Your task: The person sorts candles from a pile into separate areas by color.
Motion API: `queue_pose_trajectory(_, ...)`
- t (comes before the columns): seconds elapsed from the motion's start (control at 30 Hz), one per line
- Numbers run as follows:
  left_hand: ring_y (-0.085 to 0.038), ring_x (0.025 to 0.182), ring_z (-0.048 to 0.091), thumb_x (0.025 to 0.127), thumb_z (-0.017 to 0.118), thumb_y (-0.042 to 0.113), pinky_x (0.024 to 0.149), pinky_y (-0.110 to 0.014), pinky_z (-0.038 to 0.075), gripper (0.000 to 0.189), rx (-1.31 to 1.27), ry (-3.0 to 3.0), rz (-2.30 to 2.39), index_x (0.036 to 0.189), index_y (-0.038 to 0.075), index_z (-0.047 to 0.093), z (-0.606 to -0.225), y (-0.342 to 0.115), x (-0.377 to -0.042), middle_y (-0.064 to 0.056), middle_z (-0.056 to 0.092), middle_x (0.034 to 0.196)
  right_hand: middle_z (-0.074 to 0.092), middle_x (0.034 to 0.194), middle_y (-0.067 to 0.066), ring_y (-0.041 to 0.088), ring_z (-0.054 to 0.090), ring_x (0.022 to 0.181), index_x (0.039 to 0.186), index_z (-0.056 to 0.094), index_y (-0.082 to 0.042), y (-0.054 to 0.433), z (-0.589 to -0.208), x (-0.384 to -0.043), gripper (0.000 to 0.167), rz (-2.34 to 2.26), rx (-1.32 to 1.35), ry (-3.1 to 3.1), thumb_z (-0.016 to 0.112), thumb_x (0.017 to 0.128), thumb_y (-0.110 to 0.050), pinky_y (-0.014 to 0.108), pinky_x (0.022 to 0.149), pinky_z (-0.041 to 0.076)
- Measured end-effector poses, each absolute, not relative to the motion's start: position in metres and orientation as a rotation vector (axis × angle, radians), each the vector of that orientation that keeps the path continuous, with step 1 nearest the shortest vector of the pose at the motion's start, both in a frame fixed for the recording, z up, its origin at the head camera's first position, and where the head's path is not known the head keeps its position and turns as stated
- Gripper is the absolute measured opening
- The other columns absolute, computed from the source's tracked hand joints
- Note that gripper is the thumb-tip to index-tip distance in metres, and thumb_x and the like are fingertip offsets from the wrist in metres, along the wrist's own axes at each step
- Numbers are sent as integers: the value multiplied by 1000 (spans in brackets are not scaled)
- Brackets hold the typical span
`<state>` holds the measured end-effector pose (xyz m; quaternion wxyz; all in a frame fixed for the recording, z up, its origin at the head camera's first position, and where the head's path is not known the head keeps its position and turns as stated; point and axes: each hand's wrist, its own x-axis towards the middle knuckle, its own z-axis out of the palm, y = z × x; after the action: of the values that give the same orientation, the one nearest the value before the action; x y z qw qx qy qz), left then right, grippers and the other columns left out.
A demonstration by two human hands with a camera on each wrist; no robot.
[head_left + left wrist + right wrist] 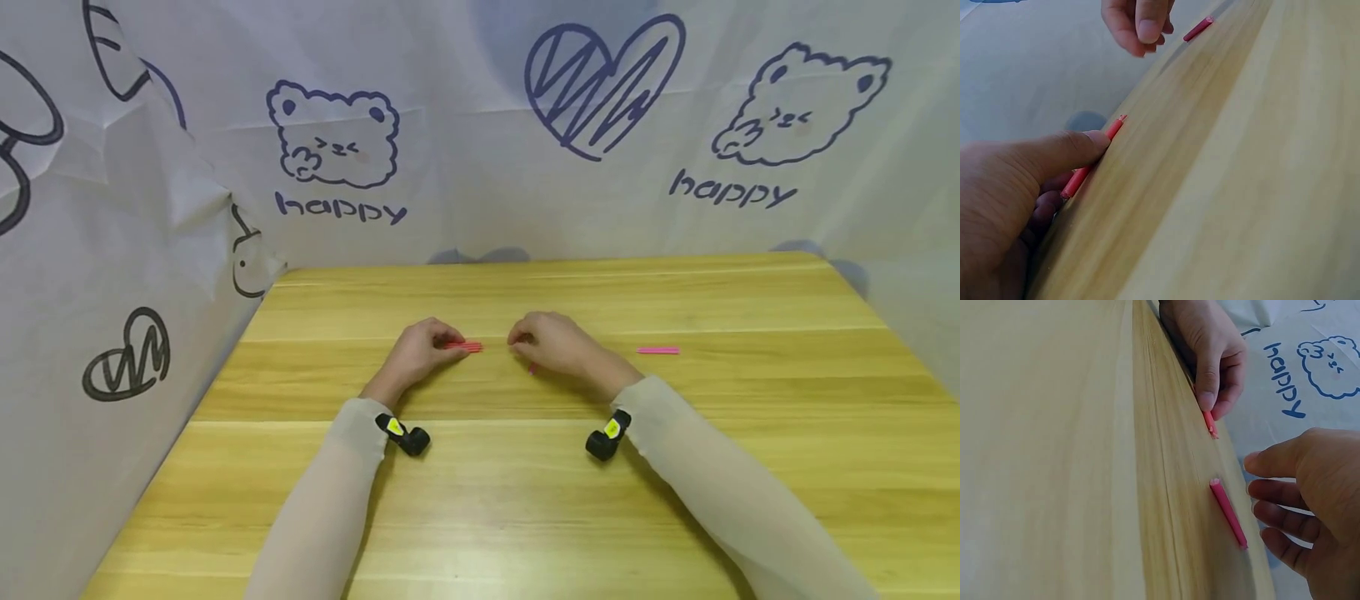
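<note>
My left hand (420,354) pinches a small bundle of thin red sticks (471,347) close over the wooden table. In the left wrist view the thumb lies along the red sticks (1075,181), with their tips poking out past it. To their right, my right hand (551,343) hovers with fingers loosely bent and nothing between them. Beside its fingertips a dark pink stick (1229,515) lies on the table; from the head view only a bit of that stick (532,367) shows below the hand. Farther right rest pink sticks (658,351) lying side by side.
The wooden table (480,500) reaches back to a white cloth backdrop (465,183) with drawn bears, hearts and lettering. More of this cloth hangs along the left side. A small black camera sits on each wrist.
</note>
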<state>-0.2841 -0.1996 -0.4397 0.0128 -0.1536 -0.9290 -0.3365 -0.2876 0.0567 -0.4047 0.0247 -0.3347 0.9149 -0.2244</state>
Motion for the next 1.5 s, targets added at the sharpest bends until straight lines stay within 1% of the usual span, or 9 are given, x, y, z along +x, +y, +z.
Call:
queue_pose_trajectory(0.17,-18,89,60,85,78,30,82,-36,49,23,-469,-2902,-1038,99,11,76,-440,-200,-283,-2,66,95,67,94,1,18,61,88,102,73,-10,63,-406,-283,14,-668,-1002,2849,66,94,-18,38,84,49)
queue_pose_trajectory(0.37,-19,91,60,86,78,30,83,-37,49,24,-459,-2913,-1037,100,11,76,-441,-200,-282,-3,67,99,61,82,-3,15,55,77,90,71,-14,70,-410,-277,11,-624,-918,2860,68,93,-24,35,74,46)
queue_pose_trajectory(0.53,-19,90,59,86,77,30,82,-37,49,23,-457,-2917,-1051,100,11,76,-442,-201,-281,-3,66,99,60,79,-3,16,53,76,84,69,-16,75,-412,-272,13,-596,-892,2864,69,93,-26,35,73,45)
queue_pose_trajectory(0.67,-19,90,59,85,78,29,81,-36,49,22,-452,-2910,-1072,99,11,76,-442,-201,-281,-3,66,97,59,79,-3,17,53,76,81,67,-17,79,-414,-272,12,-636,-909,2864,68,92,-21,36,74,45)
queue_pose_trajectory(0.73,-19,89,59,85,78,29,81,-36,49,22,-452,-2908,-1076,98,11,76,-443,-201,-281,-3,66,97,59,80,-3,17,53,77,82,67,-16,80,-415,-271,10,-655,-906,2863,68,91,-19,36,76,45)
queue_pose_trajectory(0.87,-19,89,59,85,78,28,82,-36,49,22,-458,-2907,-1081,99,11,76,-444,-201,-281,-3,66,96,61,85,-1,17,55,80,90,68,-13,84,-417,-269,2,-683,-878,2863,68,90,-14,37,79,47)
queue_pose_trajectory(1.07,-19,89,59,85,78,28,81,-36,49,22,-450,-2908,-1086,99,11,75,-445,-201,-282,-3,66,97,64,87,-1,16,59,83,97,68,-10,85,-419,-268,6,-756,-848,2859,67,91,-11,36,79,49)
queue_pose_trajectory(1.3,-19,91,59,86,77,29,82,-36,49,23,-463,-2912,-1058,99,11,75,-442,-199,-282,-3,66,98,63,84,-2,16,57,78,102,69,-7,84,-420,-269,14,-795,-806,2883,66,89,-9,35,75,48)
queue_pose_trajectory(1.5,-19,90,59,86,77,29,81,-36,49,23,-475,-2903,-1058,99,11,75,-440,-199,-284,-4,66,97,63,83,-1,17,58,78,102,71,-6,84,-419,-270,17,-753,-818,2910,65,86,-7,35,75,48)
